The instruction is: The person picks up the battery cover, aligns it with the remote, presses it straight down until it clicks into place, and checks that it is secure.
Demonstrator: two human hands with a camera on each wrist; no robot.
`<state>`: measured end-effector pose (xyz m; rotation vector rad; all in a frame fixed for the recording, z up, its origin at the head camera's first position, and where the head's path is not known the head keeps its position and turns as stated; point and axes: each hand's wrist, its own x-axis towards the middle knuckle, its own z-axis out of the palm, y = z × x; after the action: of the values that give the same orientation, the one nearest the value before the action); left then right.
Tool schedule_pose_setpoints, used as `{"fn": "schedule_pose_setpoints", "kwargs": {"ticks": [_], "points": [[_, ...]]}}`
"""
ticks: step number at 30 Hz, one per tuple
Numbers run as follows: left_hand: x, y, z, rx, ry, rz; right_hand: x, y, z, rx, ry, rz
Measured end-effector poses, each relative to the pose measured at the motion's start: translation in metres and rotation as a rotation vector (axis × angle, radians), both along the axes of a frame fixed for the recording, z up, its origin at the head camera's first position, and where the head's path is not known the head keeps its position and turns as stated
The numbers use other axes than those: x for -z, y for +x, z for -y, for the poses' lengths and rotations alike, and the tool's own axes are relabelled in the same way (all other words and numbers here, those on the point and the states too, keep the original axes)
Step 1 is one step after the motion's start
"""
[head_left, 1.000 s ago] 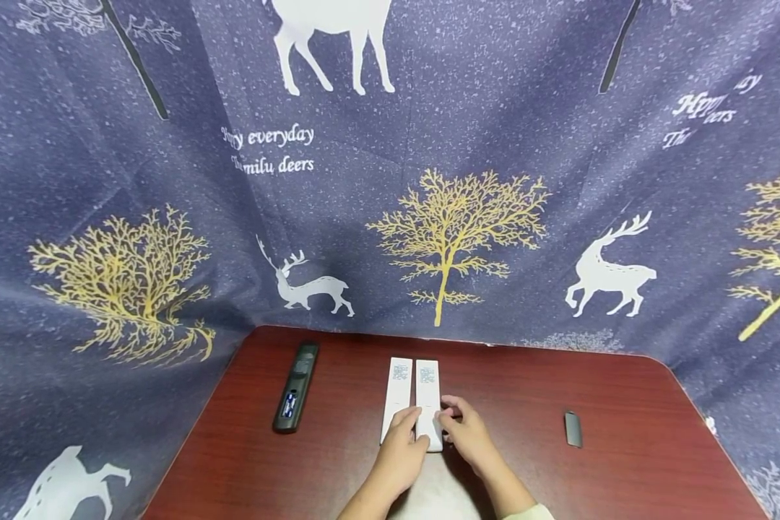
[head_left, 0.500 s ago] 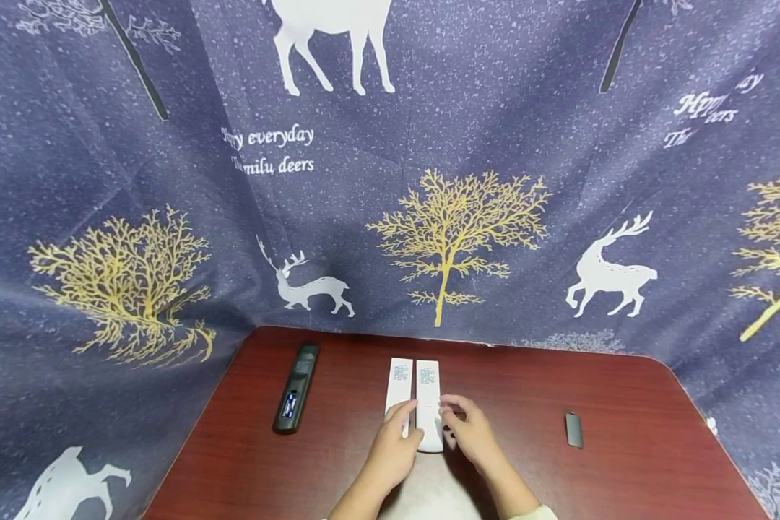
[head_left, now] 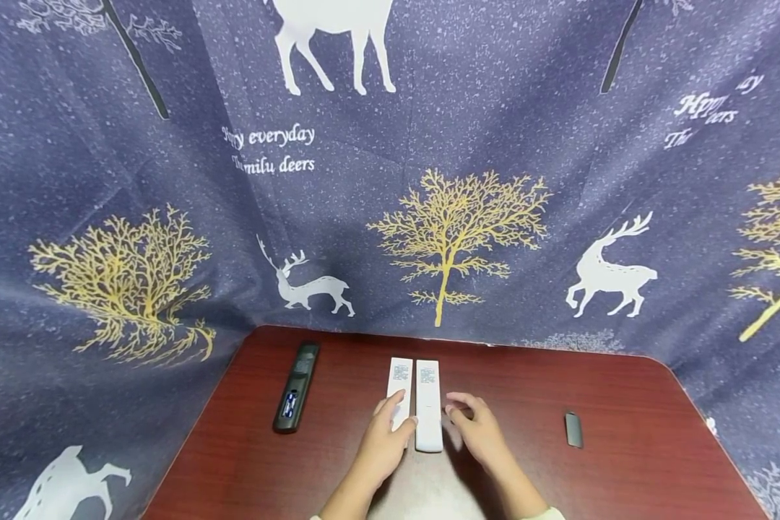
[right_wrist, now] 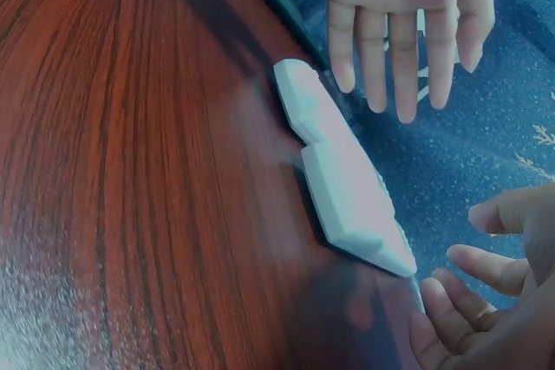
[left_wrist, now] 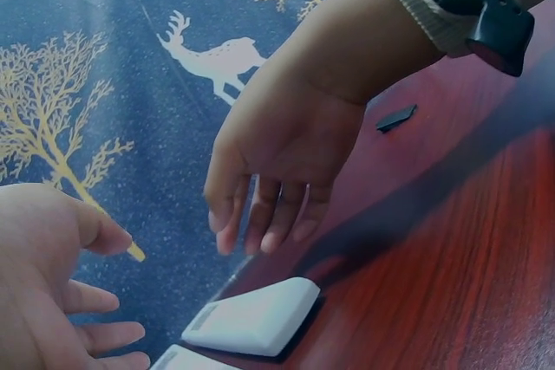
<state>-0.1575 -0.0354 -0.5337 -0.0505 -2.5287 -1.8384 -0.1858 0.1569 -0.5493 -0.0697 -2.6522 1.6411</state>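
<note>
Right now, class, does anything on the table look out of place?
Yes: at the left of the table, the black remote has an open back with batteries showing; a small dark piece, perhaps its cover, lies apart at right.

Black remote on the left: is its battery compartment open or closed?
Open: in the black remote, what look like batteries show uncovered at its near end.

Two remotes point(head_left: 429, 408) abreast on table point(head_left: 507, 383), third remote point(head_left: 297, 386) left, battery cover point(head_left: 573, 430) right
</note>
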Motion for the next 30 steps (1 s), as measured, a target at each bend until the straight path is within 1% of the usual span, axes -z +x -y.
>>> {"fn": "schedule_pose_setpoints", "kwargs": {"ticks": [5, 9, 13, 18, 23, 30], "points": [[-0.002, -0.001, 0.004, -0.023, -0.02, 0.021, -0.002, 0.0, -0.003, 0.005, 0.006, 0.0], [-0.002, -0.003, 0.006, -0.045, -0.031, 0.026, -0.003, 0.001, -0.005, 0.021, 0.001, -0.001], [-0.002, -0.006, 0.008, -0.062, -0.023, 0.023, -0.003, 0.001, -0.008, 0.041, 0.014, -0.013], [-0.005, -0.007, 0.011, -0.068, 0.008, 0.025, -0.002, -0.001, -0.014, 0.06, 0.039, -0.039], [-0.006, -0.008, 0.015, -0.071, 0.008, 0.016, -0.003, -0.002, -0.02, 0.069, 0.066, -0.036], [-0.005, -0.01, 0.021, -0.088, 0.02, 0.013, -0.004, -0.001, -0.027, 0.076, 0.109, -0.033]]}}
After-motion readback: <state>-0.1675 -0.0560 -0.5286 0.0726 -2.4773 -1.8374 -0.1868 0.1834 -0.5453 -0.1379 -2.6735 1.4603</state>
